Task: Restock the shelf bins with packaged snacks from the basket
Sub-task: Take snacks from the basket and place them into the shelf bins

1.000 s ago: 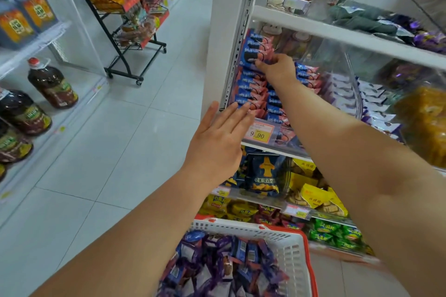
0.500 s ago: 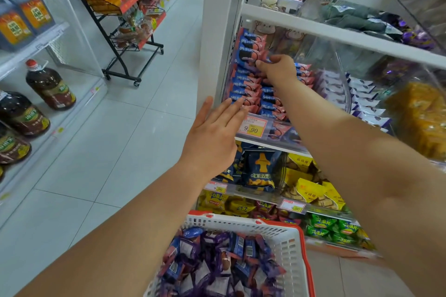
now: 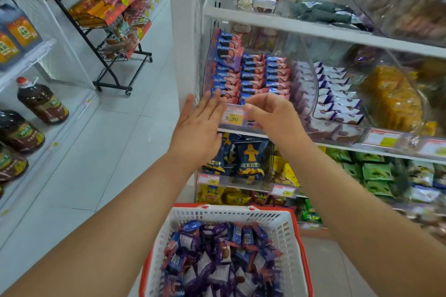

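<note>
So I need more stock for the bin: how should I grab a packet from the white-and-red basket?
Come straight down from above, since the white-and-red plastic basket is open-topped. Pinch a crimped end of a top blue-and-purple wrapped snack packet; it lies loose on the heap.

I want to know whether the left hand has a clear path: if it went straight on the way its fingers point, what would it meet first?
Probably the clear bin front at its left edge: the left hand points up and forward, fingertips level with the lowest blue-and-pink snack packs. Depth is unclear; it may already touch.
</note>
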Demonstrator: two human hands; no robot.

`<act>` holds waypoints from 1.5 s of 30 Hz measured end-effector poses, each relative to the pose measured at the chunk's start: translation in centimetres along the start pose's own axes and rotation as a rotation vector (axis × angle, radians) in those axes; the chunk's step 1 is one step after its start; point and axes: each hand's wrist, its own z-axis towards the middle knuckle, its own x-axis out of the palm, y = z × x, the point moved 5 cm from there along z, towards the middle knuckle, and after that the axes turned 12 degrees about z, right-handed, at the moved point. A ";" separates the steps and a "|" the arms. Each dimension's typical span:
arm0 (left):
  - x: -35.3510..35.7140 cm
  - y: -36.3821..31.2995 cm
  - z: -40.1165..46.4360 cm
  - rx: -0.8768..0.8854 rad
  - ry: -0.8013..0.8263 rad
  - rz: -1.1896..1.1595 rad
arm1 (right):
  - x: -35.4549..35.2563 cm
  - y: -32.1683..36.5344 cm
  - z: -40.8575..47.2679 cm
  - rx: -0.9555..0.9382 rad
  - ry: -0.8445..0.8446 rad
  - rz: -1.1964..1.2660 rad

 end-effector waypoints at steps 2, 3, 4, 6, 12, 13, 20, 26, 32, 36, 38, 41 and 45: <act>0.1 -1.1 -1.4 0.038 -0.050 -0.100 | 0.7 -2.0 -3.5 0.058 0.071 0.022; 0.5 -1.6 -2.7 0.047 -0.075 -0.166 | 1.2 -3.4 -5.1 0.084 0.102 0.026; 1.4 -2.2 -4.3 0.047 -0.082 -0.227 | 1.6 -5.2 -6.5 0.117 0.124 0.026; 4.3 -3.1 -8.1 0.022 0.004 -0.322 | 2.5 -9.8 -9.3 0.222 0.168 0.005; 14.1 -3.1 -21.2 -0.186 0.554 -0.443 | 7.1 -26.9 -18.3 0.662 0.485 -0.199; 14.9 -2.8 -23.1 -0.220 0.591 -0.439 | 8.1 -29.1 -19.7 0.718 0.570 -0.228; 16.7 0.7 -31.0 -0.437 0.665 -0.411 | 17.4 -36.0 -24.9 0.689 0.771 -0.369; 17.7 2.7 -33.1 -0.482 0.690 -0.410 | 22.2 -38.4 -25.1 0.570 0.801 -0.536; 17.9 2.6 -32.9 -0.526 0.694 -0.472 | 21.1 -40.3 -24.8 0.477 0.900 -0.746; 18.1 1.8 -32.0 -0.539 0.704 -0.543 | 19.0 -38.9 -24.4 0.648 0.793 -0.355; 18.1 1.0 -31.1 -0.516 0.726 -0.625 | 17.5 -36.5 -23.4 0.802 0.615 -0.024; 17.3 -1.2 -29.1 -0.440 0.767 -0.805 | 14.8 -32.2 -21.4 0.882 0.411 0.299; 14.5 -3.7 -24.8 -0.434 0.610 -0.876 | 11.1 -25.7 -18.8 0.831 0.282 0.565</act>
